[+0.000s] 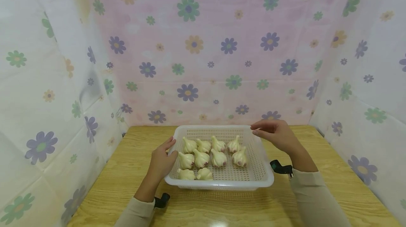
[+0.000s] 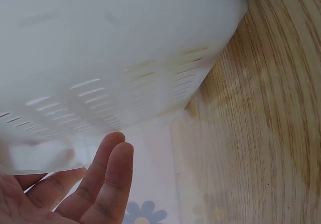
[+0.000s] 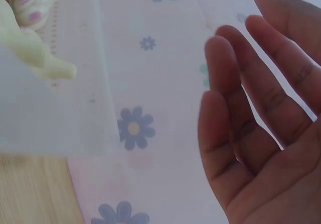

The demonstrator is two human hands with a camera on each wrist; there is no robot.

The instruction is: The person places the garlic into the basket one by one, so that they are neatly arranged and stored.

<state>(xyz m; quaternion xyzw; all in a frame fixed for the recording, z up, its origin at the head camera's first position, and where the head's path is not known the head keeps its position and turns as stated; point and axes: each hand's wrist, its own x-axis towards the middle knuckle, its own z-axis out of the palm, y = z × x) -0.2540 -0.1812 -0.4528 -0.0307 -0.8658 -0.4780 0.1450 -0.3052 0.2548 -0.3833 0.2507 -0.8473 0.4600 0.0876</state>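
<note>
A white plastic basket (image 1: pixel 219 184) with slotted sides stands on the wooden table, and several garlic bulbs (image 1: pixel 201 158) lie in rows inside it, most of them toward its left. At its left rim is my left hand (image 1: pixel 162 160), thumb and fingertips right at the edge. In the left wrist view, the fingers (image 2: pixel 114 184) of that hand stretch loosely along the outside of the basket wall (image 2: pixel 115 43). My right hand (image 1: pixel 276 133) hovers by the far right corner. The right wrist view has its fingers (image 3: pixel 223 66) spread lightly, apart from the basket, with nothing held.
The wooden table (image 1: pixel 127 174) extends around the basket on all sides. A flowered cloth (image 1: pixel 209 43) hangs behind the table and along both sides. A dark camera mount (image 1: pixel 281 167) is strapped to the right wrist, and another (image 1: pixel 162 201) to the left.
</note>
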